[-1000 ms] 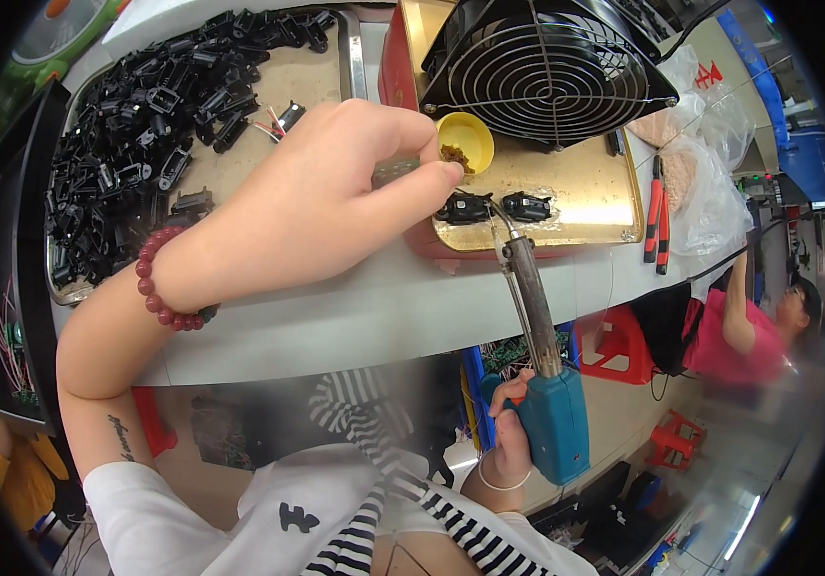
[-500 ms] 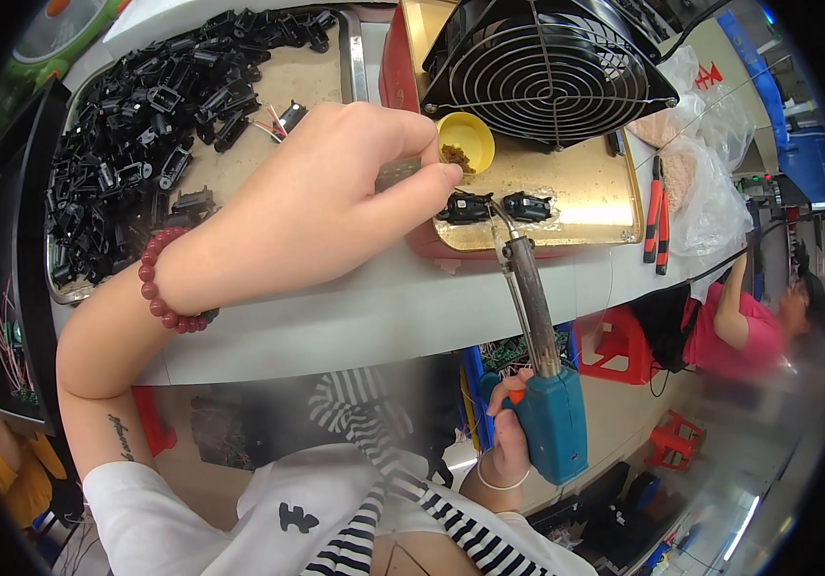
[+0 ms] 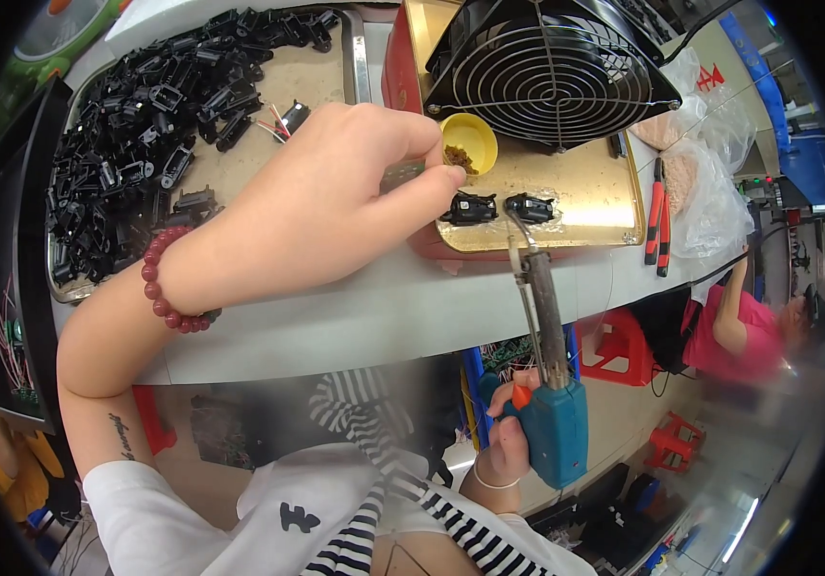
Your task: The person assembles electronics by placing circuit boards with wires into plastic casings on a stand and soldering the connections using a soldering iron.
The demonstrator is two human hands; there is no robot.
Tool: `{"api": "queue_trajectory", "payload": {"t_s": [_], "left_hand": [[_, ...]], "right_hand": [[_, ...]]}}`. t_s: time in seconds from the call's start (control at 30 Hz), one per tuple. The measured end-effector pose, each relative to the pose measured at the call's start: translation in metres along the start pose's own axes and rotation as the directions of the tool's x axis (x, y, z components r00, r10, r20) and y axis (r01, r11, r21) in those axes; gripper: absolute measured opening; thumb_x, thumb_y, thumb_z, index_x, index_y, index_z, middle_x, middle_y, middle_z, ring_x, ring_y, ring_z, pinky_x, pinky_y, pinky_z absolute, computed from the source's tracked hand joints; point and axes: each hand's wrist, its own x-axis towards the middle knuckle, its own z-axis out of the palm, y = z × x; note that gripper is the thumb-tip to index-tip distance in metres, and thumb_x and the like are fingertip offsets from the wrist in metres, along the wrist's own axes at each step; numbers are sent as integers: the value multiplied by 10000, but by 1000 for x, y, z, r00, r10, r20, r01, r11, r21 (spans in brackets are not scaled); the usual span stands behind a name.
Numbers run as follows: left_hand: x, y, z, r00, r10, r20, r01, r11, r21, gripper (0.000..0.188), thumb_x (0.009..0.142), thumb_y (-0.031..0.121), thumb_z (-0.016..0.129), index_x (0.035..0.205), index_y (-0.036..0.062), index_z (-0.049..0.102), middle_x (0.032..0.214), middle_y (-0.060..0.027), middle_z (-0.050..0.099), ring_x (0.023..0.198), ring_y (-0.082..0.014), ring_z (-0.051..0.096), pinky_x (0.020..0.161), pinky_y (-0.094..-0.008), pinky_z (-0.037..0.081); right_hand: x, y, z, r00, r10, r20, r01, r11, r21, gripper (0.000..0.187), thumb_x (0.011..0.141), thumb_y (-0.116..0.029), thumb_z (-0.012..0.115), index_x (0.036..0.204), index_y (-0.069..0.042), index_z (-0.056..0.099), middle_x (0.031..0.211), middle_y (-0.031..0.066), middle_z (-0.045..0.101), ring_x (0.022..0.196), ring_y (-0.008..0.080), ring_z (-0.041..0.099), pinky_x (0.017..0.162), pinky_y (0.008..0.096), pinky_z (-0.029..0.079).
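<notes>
The gold tray (image 3: 566,182) sits at the counter's (image 3: 355,317) near edge, with open surface to its left front. A black fan (image 3: 552,72) fills the tray's far half; a yellow cup (image 3: 470,144) stands beside it. Two black connectors (image 3: 499,208) lie near the tray's front rim. The left hand (image 3: 326,211) reaches across the counter, wrist low, fingers (image 3: 436,182) pinched narrow just beside the left connector. The right hand (image 3: 509,446), below the counter edge, is wrapped around a blue soldering gun (image 3: 552,422), tip on the right connector.
</notes>
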Motion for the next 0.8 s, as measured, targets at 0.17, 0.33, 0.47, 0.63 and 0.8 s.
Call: {"api": "queue_trajectory", "payload": {"t_s": [0.17, 0.33, 0.47, 0.63, 0.8], "left_hand": [[1, -1, 0, 1000, 4, 2, -4, 1000, 18, 289, 917, 190, 564, 725, -26, 571, 588, -27, 553, 495, -59, 486, 473, -245, 384], [1, -3, 1, 1000, 28, -6, -28, 1000, 1, 283, 914, 187, 574, 724, -23, 572, 602, -28, 556, 509, -57, 494, 480, -244, 388], [0, 2, -6, 999, -16, 52, 14, 999, 46, 205, 896, 154, 600, 777, -11, 576, 604, -35, 546, 545, -64, 521, 505, -249, 402], [-1, 4, -12, 935, 352, 48, -347, 880, 323, 102, 827, 97, 645, 913, 62, 602, 739, -31, 575, 602, -146, 553, 534, -271, 434], [-6, 9, -16, 785, 549, 287, -572, 464, 677, 197, 692, 102, 651, 886, 111, 627, 867, -20, 555, 693, -175, 542, 660, -289, 457]], "right_hand": [[0, 2, -4, 997, 65, -53, -63, 998, 30, 444, 742, -289, 727, 1064, -9, 606, 769, 67, 576, 644, 141, 573, 619, 262, 441], [0, 1, -2, 994, 89, -60, -86, 995, 47, 442, 746, -289, 727, 1061, -5, 603, 782, 64, 572, 643, 146, 575, 620, 265, 439], [-1, -2, 1, 990, 108, -95, -103, 993, 61, 502, 749, -338, 753, 1073, 8, 588, 915, 82, 572, 633, 152, 577, 616, 275, 446], [-2, 8, -5, 994, 56, -95, -48, 995, 91, 559, 751, -401, 768, 1073, 16, 579, 998, 78, 541, 631, 164, 579, 597, 275, 445], [-1, 5, -3, 990, 87, -114, -77, 993, 86, 580, 752, -426, 770, 1076, 16, 578, 997, 74, 528, 629, 166, 577, 586, 273, 444]]}}
